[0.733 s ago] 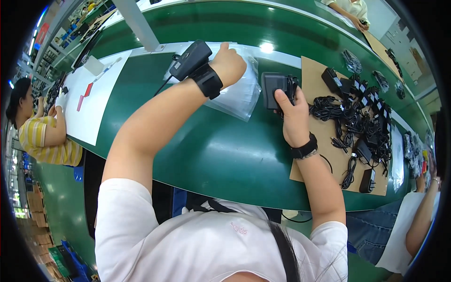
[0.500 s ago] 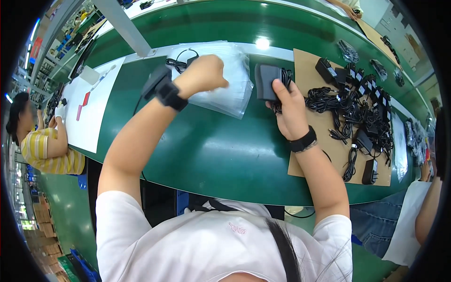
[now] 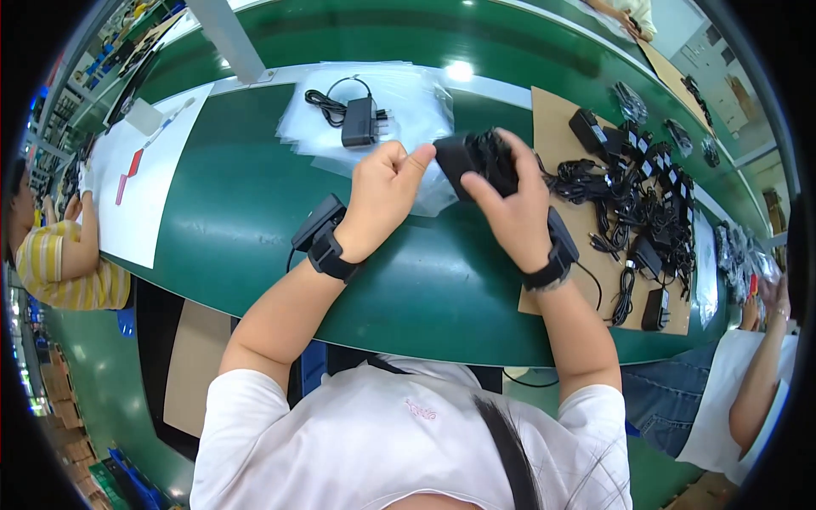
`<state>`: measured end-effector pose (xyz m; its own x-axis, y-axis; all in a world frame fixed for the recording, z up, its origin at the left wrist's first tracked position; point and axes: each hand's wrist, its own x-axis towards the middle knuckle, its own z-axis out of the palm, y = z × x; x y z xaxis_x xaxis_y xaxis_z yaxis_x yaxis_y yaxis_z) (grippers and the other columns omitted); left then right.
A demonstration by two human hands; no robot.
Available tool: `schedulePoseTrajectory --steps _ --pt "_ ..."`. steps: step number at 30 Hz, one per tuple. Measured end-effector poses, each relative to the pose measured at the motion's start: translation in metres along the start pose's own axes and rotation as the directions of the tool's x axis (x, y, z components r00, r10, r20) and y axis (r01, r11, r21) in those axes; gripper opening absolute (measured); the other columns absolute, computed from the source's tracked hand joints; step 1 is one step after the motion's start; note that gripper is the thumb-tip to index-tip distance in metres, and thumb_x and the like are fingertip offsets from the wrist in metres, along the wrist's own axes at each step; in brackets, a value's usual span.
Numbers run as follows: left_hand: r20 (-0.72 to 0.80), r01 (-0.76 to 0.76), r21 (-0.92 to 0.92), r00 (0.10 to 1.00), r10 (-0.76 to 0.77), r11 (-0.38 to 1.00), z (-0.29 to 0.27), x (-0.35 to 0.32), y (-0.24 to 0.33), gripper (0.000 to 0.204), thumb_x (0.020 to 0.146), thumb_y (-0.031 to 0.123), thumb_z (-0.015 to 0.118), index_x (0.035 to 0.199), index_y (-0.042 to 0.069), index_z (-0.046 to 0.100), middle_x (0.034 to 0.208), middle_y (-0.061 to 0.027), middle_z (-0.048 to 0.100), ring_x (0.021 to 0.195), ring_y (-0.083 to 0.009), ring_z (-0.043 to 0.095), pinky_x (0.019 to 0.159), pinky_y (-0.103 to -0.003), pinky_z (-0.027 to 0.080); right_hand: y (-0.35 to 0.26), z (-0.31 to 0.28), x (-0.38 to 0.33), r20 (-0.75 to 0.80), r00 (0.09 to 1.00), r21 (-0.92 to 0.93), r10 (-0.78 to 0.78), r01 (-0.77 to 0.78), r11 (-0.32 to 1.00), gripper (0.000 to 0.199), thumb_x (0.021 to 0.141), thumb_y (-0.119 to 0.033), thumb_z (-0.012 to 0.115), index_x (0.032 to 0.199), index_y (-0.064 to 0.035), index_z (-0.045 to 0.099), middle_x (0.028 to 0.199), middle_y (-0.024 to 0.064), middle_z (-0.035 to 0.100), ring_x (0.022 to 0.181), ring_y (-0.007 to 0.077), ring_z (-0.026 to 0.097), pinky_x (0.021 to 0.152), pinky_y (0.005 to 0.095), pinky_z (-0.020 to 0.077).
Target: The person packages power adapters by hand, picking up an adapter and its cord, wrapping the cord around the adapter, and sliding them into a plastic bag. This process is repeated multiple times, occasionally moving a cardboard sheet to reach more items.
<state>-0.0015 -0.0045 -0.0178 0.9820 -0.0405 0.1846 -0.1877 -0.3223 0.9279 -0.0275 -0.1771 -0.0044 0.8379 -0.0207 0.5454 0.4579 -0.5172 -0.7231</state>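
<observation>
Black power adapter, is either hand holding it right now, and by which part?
The right hand grips the black power adapter around its body. The left hand pinches its near end.

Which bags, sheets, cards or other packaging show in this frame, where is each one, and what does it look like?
Clear plastic bags: stacked on the green table beyond both hands, glossy; a black adapter lies on top.
Cardboard sheet: right of the hands, flat, brown, covered with black adapters and cords.
White paper sheet: table's left end, rectangular, with a small red mark.
Right hand: holds a black adapter at the bags' edge.
</observation>
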Motion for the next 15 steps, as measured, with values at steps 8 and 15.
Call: schedulePoseTrajectory --steps 8,15 --pt "-0.036 -0.368 0.19 0.924 0.381 0.91 -0.006 -0.003 0.014 0.038 0.086 0.028 0.059 0.062 0.001 0.045 0.057 -0.0178 0.047 0.049 -0.034 0.044 0.044 -0.036 0.037 -0.007 0.02 -0.01 0.248 0.912 -0.166 -0.326 0.371 0.913 0.056 0.067 -0.008 0.072 0.116 -0.0014 0.046 0.089 0.0155 0.056 0.08 0.0332 0.056 0.068 0.0374 0.0462" --pt "0.174 -0.568 0.341 0.821 0.544 0.749 -0.002 -0.014 0.019 0.039 0.079 0.034 0.063 0.061 0.003 0.048 0.057 -0.014 0.052 0.052 -0.0324 0.053 0.046 -0.038 0.042 0.007 0.023 0.002 0.38 0.887 0.383 0.262 -0.408 0.828 0.026 0.079 -0.013 0.064 0.1 0.0001 0.058 0.081 0.0003 0.06 0.073 0.0083 0.055 0.063 0.023 0.0458"
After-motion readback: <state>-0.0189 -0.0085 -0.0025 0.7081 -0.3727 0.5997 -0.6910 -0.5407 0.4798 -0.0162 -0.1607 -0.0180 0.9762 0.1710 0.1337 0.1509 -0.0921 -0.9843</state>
